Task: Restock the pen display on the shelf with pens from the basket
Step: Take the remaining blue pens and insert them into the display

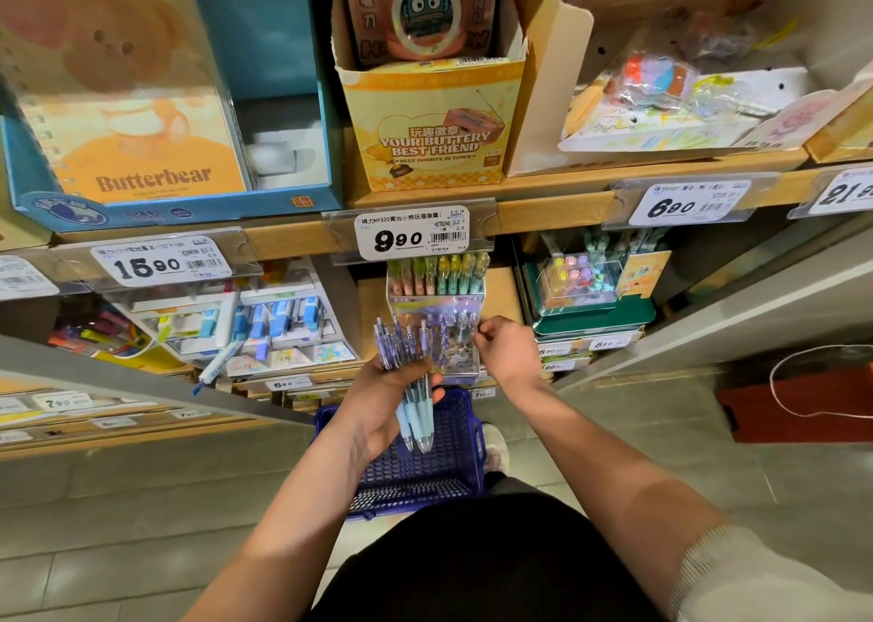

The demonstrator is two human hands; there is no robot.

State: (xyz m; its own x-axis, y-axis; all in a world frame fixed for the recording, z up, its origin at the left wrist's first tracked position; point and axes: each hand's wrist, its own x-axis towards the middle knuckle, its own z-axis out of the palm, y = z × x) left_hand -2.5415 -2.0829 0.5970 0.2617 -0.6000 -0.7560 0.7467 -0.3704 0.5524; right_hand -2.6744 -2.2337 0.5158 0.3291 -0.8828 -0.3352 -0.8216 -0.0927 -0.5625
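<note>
Grip first: our left hand [387,399] wraps a bundle of pens [415,413] as ready stock above the basket [453,475]. Our right hand [508,350] pinches what we take to be a single pen [474,325], seating it in the display [437,309] on the shelf [503,295].

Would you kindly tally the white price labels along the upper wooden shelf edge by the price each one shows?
White label in clear holder reading 15.90: 1
White label reading 9.90: 1
White label reading 6.90: 1
White label cut off at right, starting 21: 1
White label at left edge, price out of view: 1
Total: 5
</note>
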